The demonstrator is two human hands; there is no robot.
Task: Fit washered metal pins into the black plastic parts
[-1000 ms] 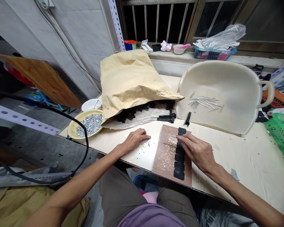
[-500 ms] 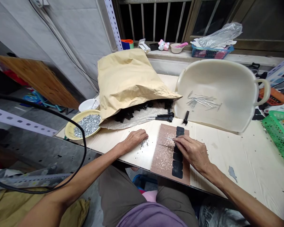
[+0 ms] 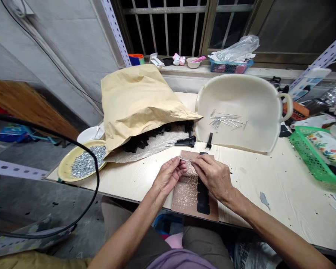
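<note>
My right hand (image 3: 214, 177) pinches a thin metal rod (image 3: 185, 160) above a brown board (image 3: 182, 203). My left hand (image 3: 168, 175) has its thumb and fingers closed at the rod's left tip; any tiny piece between them is too small to make out. A strip of black rounded pads (image 3: 203, 198) lies along the board, partly covered by my right hand. The board's surface is pale and worn in patches. Beyond it lie thin black-handled tools (image 3: 186, 141) and a black forked part (image 3: 209, 141).
A paper bag (image 3: 140, 91) of black parts lies open towards me. Left of it is a yellow dish (image 3: 64, 170) of small silvery pieces. A cream tub (image 3: 238, 93) holds several metal rods (image 3: 226, 120). To the right stands a green basket (image 3: 308, 157). A black cable (image 3: 98, 168) loops at left.
My left hand has left the small pile of tiny pieces on the table and come right to the rod's tip. My right hand has lifted the rod slightly. The view has shifted.
</note>
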